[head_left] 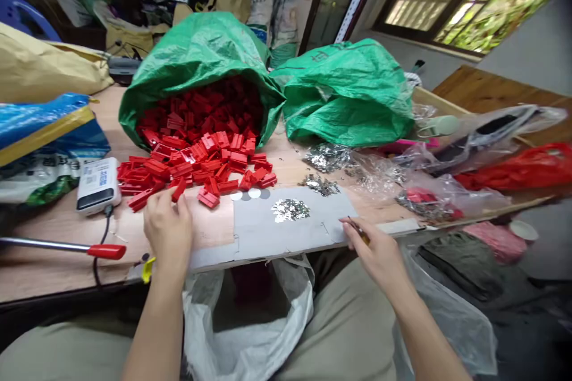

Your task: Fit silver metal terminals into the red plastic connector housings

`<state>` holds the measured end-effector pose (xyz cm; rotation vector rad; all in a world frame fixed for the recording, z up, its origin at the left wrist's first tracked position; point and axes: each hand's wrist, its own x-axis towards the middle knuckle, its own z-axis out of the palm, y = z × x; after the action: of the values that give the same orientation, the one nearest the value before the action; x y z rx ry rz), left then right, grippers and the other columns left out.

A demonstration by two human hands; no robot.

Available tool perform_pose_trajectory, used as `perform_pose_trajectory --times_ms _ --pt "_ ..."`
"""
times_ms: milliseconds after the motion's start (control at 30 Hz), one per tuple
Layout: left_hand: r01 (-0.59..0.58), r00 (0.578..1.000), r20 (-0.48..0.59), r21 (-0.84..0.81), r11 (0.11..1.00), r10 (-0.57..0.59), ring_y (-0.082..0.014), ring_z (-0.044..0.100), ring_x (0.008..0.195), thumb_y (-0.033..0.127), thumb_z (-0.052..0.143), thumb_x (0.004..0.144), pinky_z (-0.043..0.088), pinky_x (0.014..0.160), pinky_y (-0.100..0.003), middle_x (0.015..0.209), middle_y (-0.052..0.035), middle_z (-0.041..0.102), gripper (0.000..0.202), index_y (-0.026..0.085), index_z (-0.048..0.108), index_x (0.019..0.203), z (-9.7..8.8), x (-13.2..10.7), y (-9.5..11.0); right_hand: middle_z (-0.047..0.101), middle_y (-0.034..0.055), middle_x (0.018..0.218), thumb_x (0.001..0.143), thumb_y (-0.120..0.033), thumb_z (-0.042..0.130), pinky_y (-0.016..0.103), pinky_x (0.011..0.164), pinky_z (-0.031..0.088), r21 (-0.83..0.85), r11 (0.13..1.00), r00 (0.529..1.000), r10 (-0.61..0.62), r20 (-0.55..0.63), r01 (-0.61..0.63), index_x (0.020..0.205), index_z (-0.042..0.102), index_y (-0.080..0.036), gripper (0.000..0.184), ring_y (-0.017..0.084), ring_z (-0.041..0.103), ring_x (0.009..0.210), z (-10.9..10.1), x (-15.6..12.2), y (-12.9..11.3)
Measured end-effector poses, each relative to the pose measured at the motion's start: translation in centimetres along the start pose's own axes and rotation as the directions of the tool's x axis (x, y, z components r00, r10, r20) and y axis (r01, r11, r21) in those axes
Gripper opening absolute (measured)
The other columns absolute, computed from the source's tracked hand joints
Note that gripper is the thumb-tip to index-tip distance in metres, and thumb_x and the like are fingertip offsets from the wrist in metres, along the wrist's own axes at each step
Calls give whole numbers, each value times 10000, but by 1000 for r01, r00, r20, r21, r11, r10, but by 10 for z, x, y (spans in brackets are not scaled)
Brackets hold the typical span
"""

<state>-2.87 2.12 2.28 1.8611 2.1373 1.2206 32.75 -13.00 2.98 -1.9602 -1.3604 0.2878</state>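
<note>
My left hand (167, 226) is at the front edge of a heap of red plastic parts (201, 158) spilling from a green woven sack. Its thumb and fingers are closed on one red plastic part (179, 189). At the right of the grey board (254, 232), my right hand (373, 247) is closed around a thin, dark-tipped tool (357, 227) with a yellowish handle; its exact kind is hidden by the fingers. Between the hands lies a small pile of shiny metal pieces (290, 209). A single red part (208, 197) rests near the board's left end.
Two green sacks (205, 41) (348, 95) stand at the back. On the left are a white power bank (98, 184) with a cable and a red-tipped lever (107, 251). Plastic bags of metal pieces (375, 172) lie right. A white sack (250, 339) hangs open below the table edge.
</note>
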Motion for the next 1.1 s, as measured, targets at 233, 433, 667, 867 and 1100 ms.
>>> perform_pose_trajectory --times_ms 233,433,667,867,1100 --pt "-187 893 324 -364 913 312 -215 695 895 231 587 878 549 793 -338 1086 -51 700 320 242 561 1196 -19 -74 29 705 84 989 858 -299 576 357 824 480 -273 952 990 -139 26 140 949 720 -176 210 249 637 930 24 79 -2" --pt "-316 830 325 -394 863 453 -216 632 1045 91 482 898 504 884 -353 1118 -59 658 310 244 561 1156 -12 -103 29 692 90 1068 860 -299 618 338 810 461 -301 933 980 -191 59 200 962 736 -178 197 254 629 961 43 99 -20" --pt "-255 841 338 -443 860 423 -216 600 1073 232 574 928 480 931 -358 1128 -68 639 231 243 567 1158 -11 -101 36 710 51 782 867 -341 579 289 660 459 -226 972 996 -49 70 63 859 735 -160 240 198 636 709 24 89 -4" --pt "85 891 433 -461 883 140 -220 642 994 326 658 874 498 892 -370 1133 -56 654 357 265 529 1202 -13 -106 35 681 91 950 814 -271 625 330 766 471 -290 951 994 -94 58 107 982 742 -164 232 236 630 852 21 93 -11" --pt "-112 904 308 -502 858 298 -225 615 1006 192 638 863 483 871 -347 1037 -49 670 231 251 612 1085 -21 -106 33 702 122 929 880 -235 621 302 680 446 -584 659 861 -211 462 475 870 762 -155 162 250 648 857 55 141 -70"
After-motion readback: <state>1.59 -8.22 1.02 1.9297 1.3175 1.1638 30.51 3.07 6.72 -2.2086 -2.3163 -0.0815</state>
